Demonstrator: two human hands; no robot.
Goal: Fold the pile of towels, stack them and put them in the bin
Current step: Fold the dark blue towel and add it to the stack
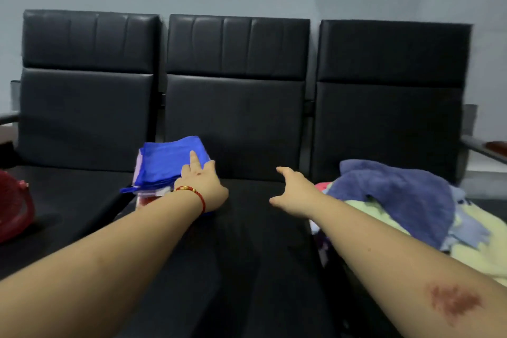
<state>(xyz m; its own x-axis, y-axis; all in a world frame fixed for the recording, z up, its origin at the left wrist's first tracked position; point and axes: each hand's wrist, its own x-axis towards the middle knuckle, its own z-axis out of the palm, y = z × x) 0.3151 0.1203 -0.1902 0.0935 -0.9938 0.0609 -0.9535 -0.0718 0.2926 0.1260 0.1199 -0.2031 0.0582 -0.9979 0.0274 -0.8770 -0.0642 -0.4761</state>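
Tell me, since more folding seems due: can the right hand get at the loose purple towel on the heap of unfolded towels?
Probably yes. The right hand is open, holds nothing and hovers just left of the loose purple towel, which lies on top of the heap with nothing over it.

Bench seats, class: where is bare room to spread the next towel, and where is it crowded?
Free: the middle seat, between the folded stack under the left hand and the unfolded pile; the right hand hovers there. Crowded: the right seat under the pile, and the left with a red bag.
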